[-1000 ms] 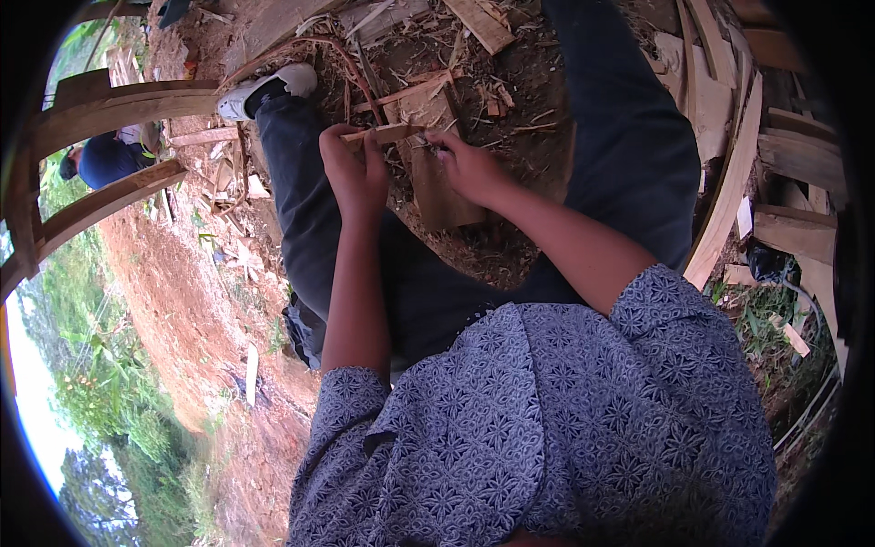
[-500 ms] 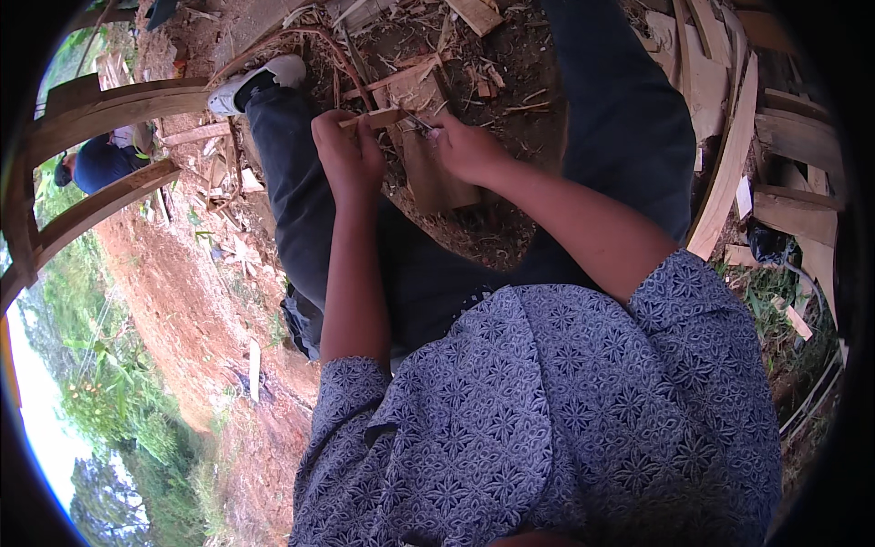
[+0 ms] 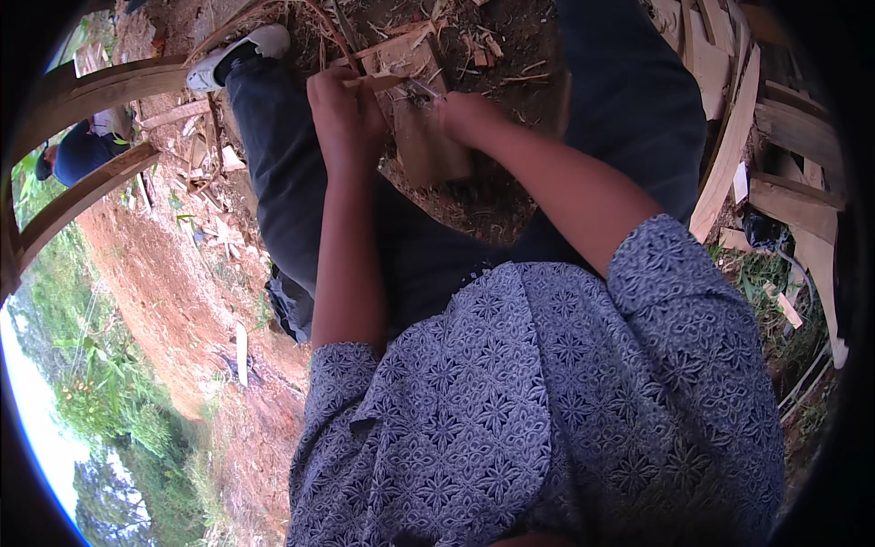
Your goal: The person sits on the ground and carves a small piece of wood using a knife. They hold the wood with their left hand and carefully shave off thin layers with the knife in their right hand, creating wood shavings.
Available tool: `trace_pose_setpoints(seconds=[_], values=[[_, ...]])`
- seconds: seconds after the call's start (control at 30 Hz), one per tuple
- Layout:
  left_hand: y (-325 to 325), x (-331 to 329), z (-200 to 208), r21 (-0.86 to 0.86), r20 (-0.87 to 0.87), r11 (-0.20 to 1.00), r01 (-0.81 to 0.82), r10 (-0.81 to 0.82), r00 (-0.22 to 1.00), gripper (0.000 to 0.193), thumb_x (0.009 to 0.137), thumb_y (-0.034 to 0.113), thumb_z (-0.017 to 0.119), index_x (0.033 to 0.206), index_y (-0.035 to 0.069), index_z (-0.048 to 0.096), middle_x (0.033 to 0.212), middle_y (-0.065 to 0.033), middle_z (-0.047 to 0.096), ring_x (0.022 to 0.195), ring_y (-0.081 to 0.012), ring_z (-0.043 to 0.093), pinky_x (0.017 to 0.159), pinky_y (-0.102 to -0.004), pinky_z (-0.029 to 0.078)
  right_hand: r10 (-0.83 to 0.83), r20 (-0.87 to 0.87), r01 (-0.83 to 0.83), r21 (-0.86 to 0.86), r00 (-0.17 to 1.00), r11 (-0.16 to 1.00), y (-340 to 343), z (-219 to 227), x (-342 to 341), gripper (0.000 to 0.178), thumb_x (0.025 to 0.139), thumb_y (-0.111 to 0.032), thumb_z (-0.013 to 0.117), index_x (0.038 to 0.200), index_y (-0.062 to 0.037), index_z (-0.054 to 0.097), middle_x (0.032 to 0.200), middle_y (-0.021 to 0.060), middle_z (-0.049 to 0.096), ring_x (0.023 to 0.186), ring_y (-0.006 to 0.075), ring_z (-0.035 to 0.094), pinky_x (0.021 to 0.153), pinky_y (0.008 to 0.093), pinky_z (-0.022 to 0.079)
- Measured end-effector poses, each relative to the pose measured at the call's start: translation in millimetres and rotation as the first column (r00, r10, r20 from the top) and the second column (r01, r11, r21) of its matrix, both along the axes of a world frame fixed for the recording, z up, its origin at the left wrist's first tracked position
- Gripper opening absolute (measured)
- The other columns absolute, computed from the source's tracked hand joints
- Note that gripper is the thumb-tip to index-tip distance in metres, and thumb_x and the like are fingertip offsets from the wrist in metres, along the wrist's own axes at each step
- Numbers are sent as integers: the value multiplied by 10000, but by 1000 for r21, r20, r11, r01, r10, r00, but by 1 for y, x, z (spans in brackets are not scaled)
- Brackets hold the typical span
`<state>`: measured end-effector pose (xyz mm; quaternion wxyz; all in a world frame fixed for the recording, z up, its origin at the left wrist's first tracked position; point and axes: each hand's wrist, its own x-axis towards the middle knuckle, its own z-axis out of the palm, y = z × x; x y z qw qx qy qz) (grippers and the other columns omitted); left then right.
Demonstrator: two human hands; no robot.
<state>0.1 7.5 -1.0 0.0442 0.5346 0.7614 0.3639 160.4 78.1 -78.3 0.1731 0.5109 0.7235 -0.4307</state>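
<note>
My left hand (image 3: 344, 111) is closed around a small piece of wood (image 3: 385, 82), whose pale end sticks out toward the right. Fingers wrapped, my right hand (image 3: 469, 118) grips a knife; its thin shiny blade (image 3: 423, 88) points left, its tip close to the wood's end. Whether blade and wood touch is too small to tell. The knife's handle is hidden in my fist. Below and between both hands lies a flat wooden block (image 3: 428, 150) on the ground, between my legs.
Shavings and offcuts (image 3: 483, 50) litter the dirt. Split planks (image 3: 729, 137) are stacked at the right. Curved wooden beams (image 3: 91, 196) cross the far left, where another person (image 3: 82, 157) bends over beyond them. My shoe (image 3: 241, 56) rests at the upper left.
Both hands have shifted slightly up in the picture as the whole view moved. The knife's blade shows more clearly, and my right hand sits a little farther from the left.
</note>
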Motion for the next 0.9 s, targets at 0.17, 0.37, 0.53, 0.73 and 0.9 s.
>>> trace_pose_setpoints(seconds=[0.17, 0.37, 0.53, 0.73, 0.9], values=[[-12, -17, -8, -7, 177, 994, -108, 107, 978, 217, 897, 82, 690, 1020, -2, 533, 940, -182, 561, 841, -348, 595, 766, -413, 488, 32, -144, -39, -40, 989, 998, 6, 32, -2, 433, 1039, -369, 432, 1077, -16, 680, 1023, 254, 696, 979, 439, 666, 861, 541, 512], [-6, -12, 0, -19, 89, 994, 110, -107, 990, 218, 874, 7, 681, 1028, 0, 528, 971, -181, 560, 885, -370, 582, 758, -434, 488, 132, -49, -133, -24, 990, 991, 14, 13, -1, 451, 1045, -386, 416, 1079, -27, 687, 1047, 231, 702, 987, 433, 667, 870, 519, 519], [-7, -14, -4, -12, 37, 998, 67, -66, 997, 204, 901, 76, 694, 1035, 15, 553, 963, -183, 588, 896, -334, 624, 792, -410, 505, 173, 24, -172, -54, 985, 984, 15, 11, -3, 449, 1046, -384, 412, 1134, -60, 710, 1144, 214, 692, 1069, 394, 662, 921, 500, 516], [-8, -15, -4, -32, 134, 999, -28, 32, 990, 208, 863, 3, 695, 1005, 9, 543, 967, -174, 568, 910, -368, 580, 792, -434, 480, 228, -6, -228, -46, 974, 973, 22, 18, -5, 491, 1050, -408, 384, 1100, -42, 707, 1104, 220, 695, 1028, 405, 671, 905, 512, 515], [-4, -16, -5, -3, 134, 998, 59, -59, 989, 206, 867, 18, 701, 1000, 9, 543, 974, -173, 572, 921, -359, 586, 793, -429, 481, 270, 19, -269, -18, 963, 963, 19, 24, -3, 478, 1050, -392, 384, 1122, -44, 703, 1101, 213, 703, 1012, 405, 679, 895, 504, 526]])
